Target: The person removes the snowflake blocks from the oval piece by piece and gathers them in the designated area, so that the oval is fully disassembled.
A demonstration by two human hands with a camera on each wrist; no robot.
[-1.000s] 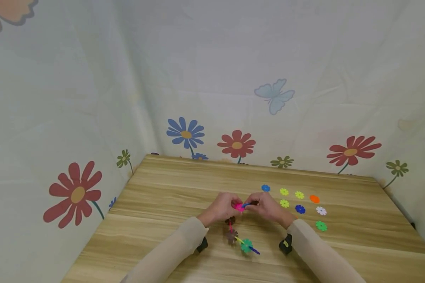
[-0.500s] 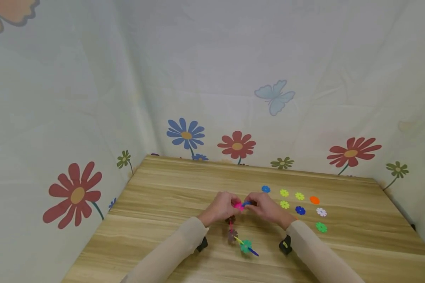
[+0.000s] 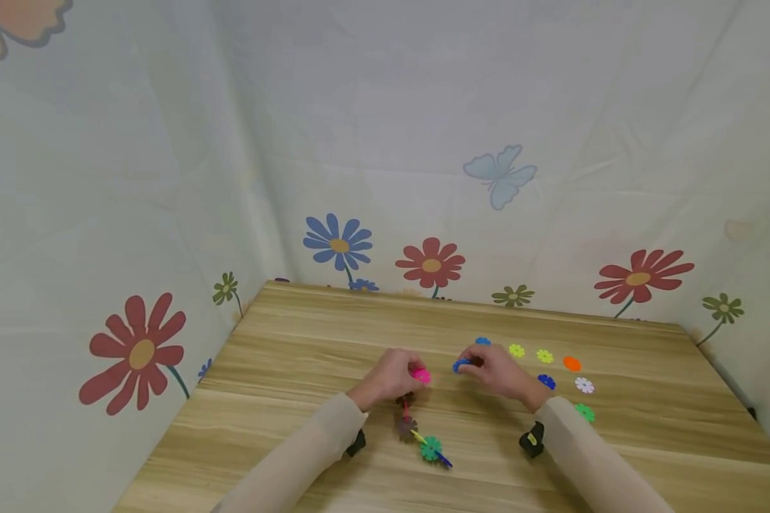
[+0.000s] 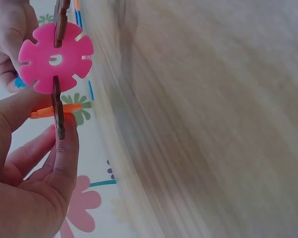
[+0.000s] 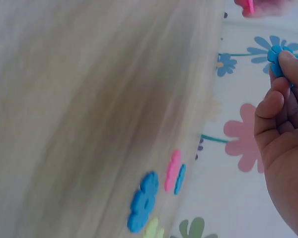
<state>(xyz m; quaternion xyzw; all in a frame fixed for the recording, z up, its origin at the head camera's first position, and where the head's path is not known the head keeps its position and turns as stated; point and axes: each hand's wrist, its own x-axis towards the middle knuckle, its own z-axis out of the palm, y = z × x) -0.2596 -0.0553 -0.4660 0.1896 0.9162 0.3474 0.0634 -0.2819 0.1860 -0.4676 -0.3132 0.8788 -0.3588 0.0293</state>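
My left hand (image 3: 388, 377) pinches a chain of slotted, flower-shaped plastic discs. A pink disc (image 3: 421, 375) shows at its fingertips in the head view. In the left wrist view brown discs stand edge-on in the pink disc (image 4: 69, 59), and an orange disc (image 4: 42, 113) crosses the lower one by the fingers. From this hand the chain runs down through a brown disc (image 3: 407, 428), a yellow one and a green disc (image 3: 430, 449) to a dark blue disc (image 3: 445, 460). My right hand (image 3: 497, 370), apart from the chain, pinches a blue disc (image 5: 275, 59) between thumb and finger.
Loose discs lie on the wooden table (image 3: 308, 320) beyond and right of my right hand, among them a yellow disc (image 3: 545, 355), an orange disc (image 3: 572, 364), a white disc (image 3: 584, 385) and a partly covered green disc (image 3: 585, 412). A flower-printed curtain (image 3: 385, 142) stands behind.
The hands were together with the blue disc at the pink one; now they have parted. My left hand and the chain have shifted slightly left, my right hand right with the blue disc.
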